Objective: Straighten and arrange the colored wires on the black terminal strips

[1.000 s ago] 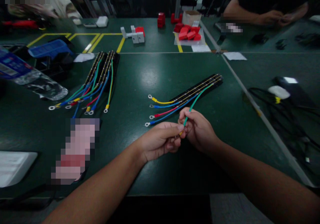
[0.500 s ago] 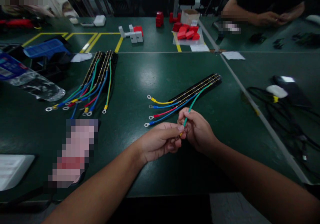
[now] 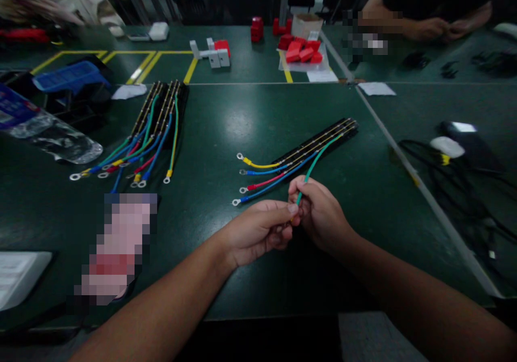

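Note:
A green wire (image 3: 313, 164) runs from a black strip (image 3: 319, 145) down into my fingers. My left hand (image 3: 260, 230) pinches the wire's end, where a bit of yellow shows; the tip itself is hidden. Just above, my right hand (image 3: 321, 211) grips the same wire between thumb and fingers. Left of the strip, a yellow wire (image 3: 262, 165), a red wire (image 3: 262, 185) and blue wires (image 3: 260, 194) fan out on the table, each ending in a metal ring terminal.
Similar wired strips (image 3: 161, 114) lie at left, near a plastic bottle (image 3: 60, 136) and blue tray (image 3: 72, 79). A blurred-out flat object (image 3: 119, 243) lies by my left forearm. Red parts (image 3: 302, 52) and grey parts (image 3: 218, 57) sit farther back. Black cables (image 3: 448, 189) lie right; two people sit opposite.
Both hands keep their pinch on the green wire with hardly any movement. The view has shifted very slightly, moving the left-side objects a little toward the left edge.

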Motion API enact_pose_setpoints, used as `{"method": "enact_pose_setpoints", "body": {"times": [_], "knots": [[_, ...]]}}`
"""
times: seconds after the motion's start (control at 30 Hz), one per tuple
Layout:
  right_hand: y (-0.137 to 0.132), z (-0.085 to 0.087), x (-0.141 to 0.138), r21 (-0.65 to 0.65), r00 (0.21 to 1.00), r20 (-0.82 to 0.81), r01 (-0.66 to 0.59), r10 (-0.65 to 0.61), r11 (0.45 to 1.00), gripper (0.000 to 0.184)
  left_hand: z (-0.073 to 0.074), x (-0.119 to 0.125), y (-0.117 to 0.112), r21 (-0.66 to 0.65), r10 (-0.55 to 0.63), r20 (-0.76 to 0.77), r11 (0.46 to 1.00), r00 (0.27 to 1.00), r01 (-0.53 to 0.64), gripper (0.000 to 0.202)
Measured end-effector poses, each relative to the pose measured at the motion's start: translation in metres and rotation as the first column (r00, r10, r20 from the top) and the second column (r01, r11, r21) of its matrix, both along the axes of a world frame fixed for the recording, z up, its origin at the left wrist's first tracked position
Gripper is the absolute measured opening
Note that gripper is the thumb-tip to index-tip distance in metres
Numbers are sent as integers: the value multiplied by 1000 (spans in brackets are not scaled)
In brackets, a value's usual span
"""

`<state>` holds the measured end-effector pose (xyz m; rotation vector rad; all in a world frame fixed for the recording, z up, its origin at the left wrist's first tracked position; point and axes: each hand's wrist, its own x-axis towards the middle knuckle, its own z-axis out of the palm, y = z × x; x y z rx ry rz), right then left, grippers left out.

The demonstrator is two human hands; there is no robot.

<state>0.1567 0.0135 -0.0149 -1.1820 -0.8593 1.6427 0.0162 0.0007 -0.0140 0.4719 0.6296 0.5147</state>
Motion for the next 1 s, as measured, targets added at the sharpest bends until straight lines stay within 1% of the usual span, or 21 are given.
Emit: {"method": "enact_pose_setpoints", "body": {"times": [0.17,0.37,0.47,0.7,1.0], "knots": [[-1,3,0,-21,1000,-18,1,-2,1000,13,1,0,-1,42,-8,-1,999,1000,8,21],[-1,2,2,-23,984,-175,-28,24,999,18,3,-2,0,38,-10,17,999,1000,9,21],[-1,3,2,-29,975,-219,-48,40,998,20,4,-3,0,44,0,24,999,1000,-1,23],[0,4,3,-33,972,-229,-66,56,997,19,5,-3,1,39,1,49,999,999,-3,23],[1,3,2,-45,980,-187,-75,66,996,19,-1,-2,0,-2,7,75,1000,997,-7,19]]}}
